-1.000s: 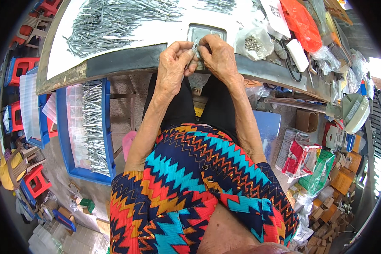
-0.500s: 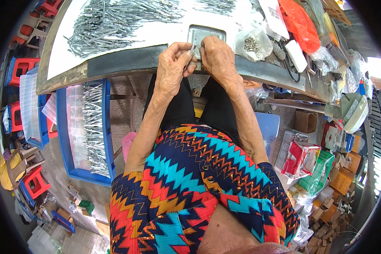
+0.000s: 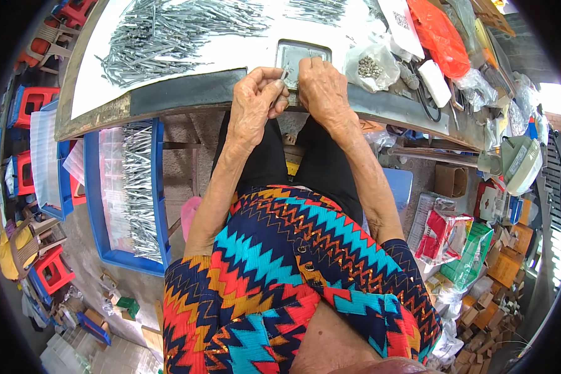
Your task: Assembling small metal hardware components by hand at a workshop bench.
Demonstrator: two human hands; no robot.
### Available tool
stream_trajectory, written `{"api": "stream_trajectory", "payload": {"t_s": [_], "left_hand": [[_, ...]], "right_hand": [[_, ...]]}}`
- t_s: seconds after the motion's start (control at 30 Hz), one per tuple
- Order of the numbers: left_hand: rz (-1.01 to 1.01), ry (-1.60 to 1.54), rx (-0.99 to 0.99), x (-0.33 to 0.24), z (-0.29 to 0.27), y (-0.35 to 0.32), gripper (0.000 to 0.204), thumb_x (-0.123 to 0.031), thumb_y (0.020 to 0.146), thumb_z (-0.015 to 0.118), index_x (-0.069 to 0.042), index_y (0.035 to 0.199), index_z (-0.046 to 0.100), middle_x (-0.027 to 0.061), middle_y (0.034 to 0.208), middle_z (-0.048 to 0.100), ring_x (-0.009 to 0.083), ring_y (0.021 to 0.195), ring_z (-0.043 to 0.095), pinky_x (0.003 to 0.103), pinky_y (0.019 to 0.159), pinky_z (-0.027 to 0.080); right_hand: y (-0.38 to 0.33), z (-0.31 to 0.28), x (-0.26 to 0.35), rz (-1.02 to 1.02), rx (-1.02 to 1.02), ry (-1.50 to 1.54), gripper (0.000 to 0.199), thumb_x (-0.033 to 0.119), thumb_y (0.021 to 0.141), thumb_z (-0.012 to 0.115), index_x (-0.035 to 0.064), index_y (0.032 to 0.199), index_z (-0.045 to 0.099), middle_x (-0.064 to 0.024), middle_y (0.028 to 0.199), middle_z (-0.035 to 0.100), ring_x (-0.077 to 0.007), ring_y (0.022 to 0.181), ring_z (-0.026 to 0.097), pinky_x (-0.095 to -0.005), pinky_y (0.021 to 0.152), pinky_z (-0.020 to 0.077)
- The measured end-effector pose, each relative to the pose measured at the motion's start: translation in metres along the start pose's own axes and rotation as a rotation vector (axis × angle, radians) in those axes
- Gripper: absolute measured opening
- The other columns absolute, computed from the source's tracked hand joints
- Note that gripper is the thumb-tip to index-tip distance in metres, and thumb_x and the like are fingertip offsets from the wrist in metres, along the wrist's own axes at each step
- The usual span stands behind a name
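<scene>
My left hand [image 3: 253, 103] is closed at the table's front edge, thumb and forefinger pinching a thin grey metal strip [image 3: 285, 73]. Just right of it, my right hand [image 3: 323, 87] rests over a shallow grey tray [image 3: 304, 43], with its fingers curled down. Its fingertips are hidden, so I cannot tell what they hold. A few tiny metal bits lie in the tray by the fingers. To the left, a large heap of thin dark metal strips [image 3: 168, 40] covers the white sheet, and a smaller group of strips [image 3: 318, 9] lies behind the tray.
Right of the tray stands a clear plastic bag [image 3: 374, 67] of small metal parts. Beyond it are a red plastic bag [image 3: 439, 37], a white box [image 3: 435, 83] and a dark cable. Below the table at left, a blue crate [image 3: 159, 206] holds many strips.
My two hands have moved slightly apart. The right hand has lowered a little onto the tray, while the left keeps its pinch on the strip.
</scene>
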State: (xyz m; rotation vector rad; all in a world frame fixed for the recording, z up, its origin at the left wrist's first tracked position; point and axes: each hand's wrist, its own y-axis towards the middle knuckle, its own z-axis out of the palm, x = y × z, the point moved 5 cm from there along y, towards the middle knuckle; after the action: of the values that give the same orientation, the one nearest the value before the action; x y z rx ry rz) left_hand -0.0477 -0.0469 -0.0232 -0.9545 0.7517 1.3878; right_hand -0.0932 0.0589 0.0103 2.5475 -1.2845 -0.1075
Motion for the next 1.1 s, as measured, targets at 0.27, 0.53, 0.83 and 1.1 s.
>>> {"api": "stream_trajectory", "payload": {"t_s": [0.27, 0.53, 0.83, 1.1], "left_hand": [[0.002, -0.009, 0.006, -0.001, 0.0, -0.001, 0.019, -0.004, 0.085, 0.05, 0.007, 0.101, 0.049, 0.008, 0.073, 0.055, 0.0072, 0.053, 0.047, 0.017, 0.043, 0.034], [0.002, -0.018, -0.005, -0.002, 0.002, 0.0, 0.018, -0.001, 0.084, 0.047, 0.008, 0.1, 0.048, 0.0076, 0.072, 0.054, 0.0066, 0.051, 0.047, 0.016, 0.04, 0.034], [-0.02, 0.001, -0.006, 0.003, 0.008, 0.003, 0.019, -0.002, 0.084, 0.048, 0.008, 0.1, 0.048, 0.0072, 0.072, 0.054, 0.0065, 0.052, 0.047, 0.016, 0.041, 0.034], [-0.009, -0.005, 0.006, 0.0, 0.011, 0.003, 0.018, -0.002, 0.084, 0.048, 0.008, 0.1, 0.048, 0.0069, 0.072, 0.054, 0.0063, 0.052, 0.048, 0.016, 0.041, 0.034]], "right_hand": [[0.005, 0.003, -0.002, -0.157, 0.082, -0.072, 0.015, 0.002, 0.064, 0.061, -0.0041, 0.076, 0.054, -0.0177, 0.075, 0.057, -0.0286, 0.072, 0.059, -0.0355, 0.056, 0.05], [-0.007, 0.003, -0.029, 0.101, -0.166, 0.283, 0.008, 0.004, 0.071, 0.055, -0.0026, 0.074, 0.052, -0.0196, 0.07, 0.056, -0.0348, 0.066, 0.057, -0.0409, 0.059, 0.0458], [-0.019, -0.003, -0.036, 0.318, -0.19, 0.661, 0.01, 0.006, 0.074, 0.051, -0.0033, 0.071, 0.053, -0.0201, 0.063, 0.057, -0.0346, 0.058, 0.058, -0.0411, 0.055, 0.0446], [-0.021, 0.002, -0.04, 0.353, -0.192, 0.667, 0.011, 0.007, 0.077, 0.055, -0.0034, 0.078, 0.058, -0.0088, 0.056, 0.055, -0.0124, 0.049, 0.051, -0.0277, 0.048, 0.0421]]}}
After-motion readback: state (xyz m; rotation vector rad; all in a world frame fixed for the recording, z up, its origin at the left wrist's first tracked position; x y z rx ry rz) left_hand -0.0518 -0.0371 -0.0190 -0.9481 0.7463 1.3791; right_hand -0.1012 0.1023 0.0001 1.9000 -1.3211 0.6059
